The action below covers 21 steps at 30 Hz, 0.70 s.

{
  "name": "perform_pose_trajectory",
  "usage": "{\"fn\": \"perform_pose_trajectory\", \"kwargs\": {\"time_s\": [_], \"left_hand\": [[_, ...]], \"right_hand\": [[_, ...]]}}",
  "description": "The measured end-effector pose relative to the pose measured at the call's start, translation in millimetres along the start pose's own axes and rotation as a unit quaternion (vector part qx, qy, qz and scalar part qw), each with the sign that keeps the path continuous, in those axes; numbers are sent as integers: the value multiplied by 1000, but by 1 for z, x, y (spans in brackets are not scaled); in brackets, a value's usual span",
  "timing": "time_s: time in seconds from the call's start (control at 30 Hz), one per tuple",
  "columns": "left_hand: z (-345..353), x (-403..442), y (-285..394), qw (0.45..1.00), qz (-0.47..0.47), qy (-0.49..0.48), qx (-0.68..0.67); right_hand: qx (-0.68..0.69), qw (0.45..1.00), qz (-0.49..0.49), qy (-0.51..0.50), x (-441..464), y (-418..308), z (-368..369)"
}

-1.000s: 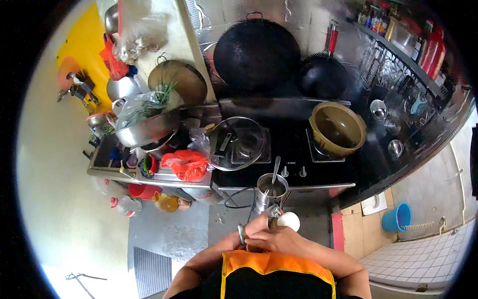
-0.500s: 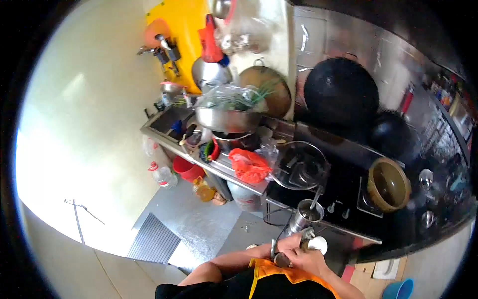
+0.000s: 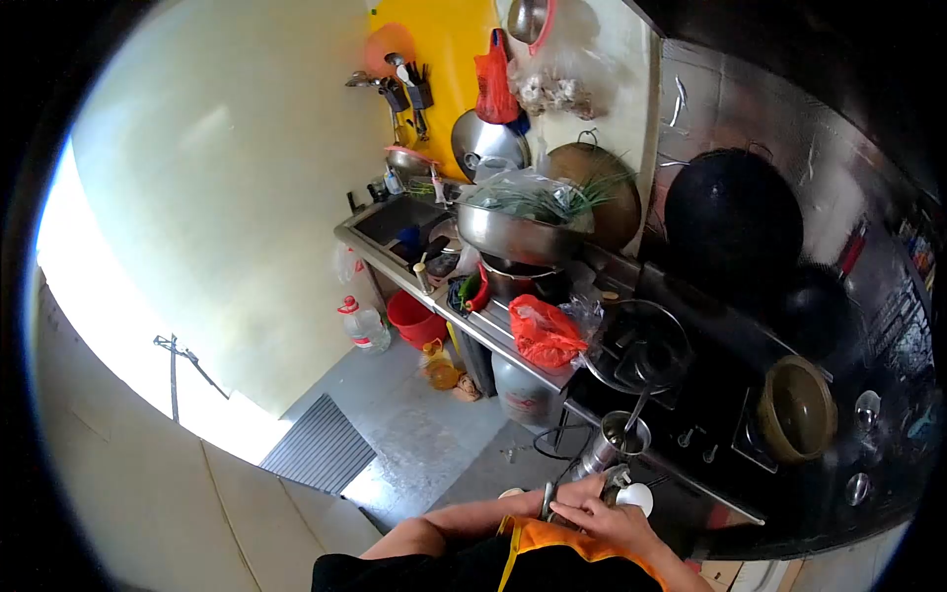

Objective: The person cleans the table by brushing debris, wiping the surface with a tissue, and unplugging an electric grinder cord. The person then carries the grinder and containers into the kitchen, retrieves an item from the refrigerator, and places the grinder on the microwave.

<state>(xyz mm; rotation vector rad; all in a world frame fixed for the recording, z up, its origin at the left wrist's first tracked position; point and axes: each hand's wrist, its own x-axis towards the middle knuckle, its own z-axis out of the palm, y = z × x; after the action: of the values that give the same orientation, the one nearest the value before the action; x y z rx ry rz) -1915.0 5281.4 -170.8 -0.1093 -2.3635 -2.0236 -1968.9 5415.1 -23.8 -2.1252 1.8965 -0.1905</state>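
Note:
In the head view my left hand [image 3: 580, 490], with a bracelet at the wrist, is closed beside the metal fitting below a steel cup [image 3: 625, 433]. My right hand [image 3: 604, 519] lies against it with bent fingers. What the two hands grip is too small and partly hidden to make out. A spoon [image 3: 640, 407] leans upright in the steel cup, which has some dark contents. Just right of my hands is a white round object [image 3: 634, 496]. An orange and black apron [image 3: 562, 541] shows below them.
A black stove [image 3: 681, 414] with a glass lid [image 3: 639, 345] and a brown pot [image 3: 797, 409] lies ahead. Left of it are a red bag [image 3: 545, 332], a steel basin of greens [image 3: 518, 234] and a sink [image 3: 395, 219]. A red bucket [image 3: 415, 318] and bottles stand on the floor.
The view has turned left, so the stove and pot sit further right and more wall and floor show. My hands stay together beside the steel cup.

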Motion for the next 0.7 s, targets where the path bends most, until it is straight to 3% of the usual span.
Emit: {"fn": "perform_pose_trajectory", "kwargs": {"time_s": [0.07,0.17,0.23,0.33,0.4,0.47,0.57,0.6,0.7], "left_hand": [[2,-3,-5,986,-43,35,-159],[-16,-8,-1,996,47,-42,68],[-14,-14,-1,1000,14,-8,1],[-13,-17,1,998,-21,18,-49],[-11,-15,1,996,-36,21,-73],[-11,-14,0,994,-47,23,-95],[-11,-6,2,993,-51,19,-109],[-11,-1,4,992,-51,19,-110],[-15,14,4,993,-46,24,-104]], "right_hand": [[-55,998,18,-6,5,0,13],[16,997,-4,-72,16,-1,9],[87,985,-7,-146,13,-2,-13],[84,985,-36,-145,13,13,20],[166,984,-56,-27,5,14,19],[100,991,-35,-79,14,11,11],[12,999,2,34,9,11,34],[22,992,-11,125,5,12,32],[50,984,18,171,-11,24,25]]}}
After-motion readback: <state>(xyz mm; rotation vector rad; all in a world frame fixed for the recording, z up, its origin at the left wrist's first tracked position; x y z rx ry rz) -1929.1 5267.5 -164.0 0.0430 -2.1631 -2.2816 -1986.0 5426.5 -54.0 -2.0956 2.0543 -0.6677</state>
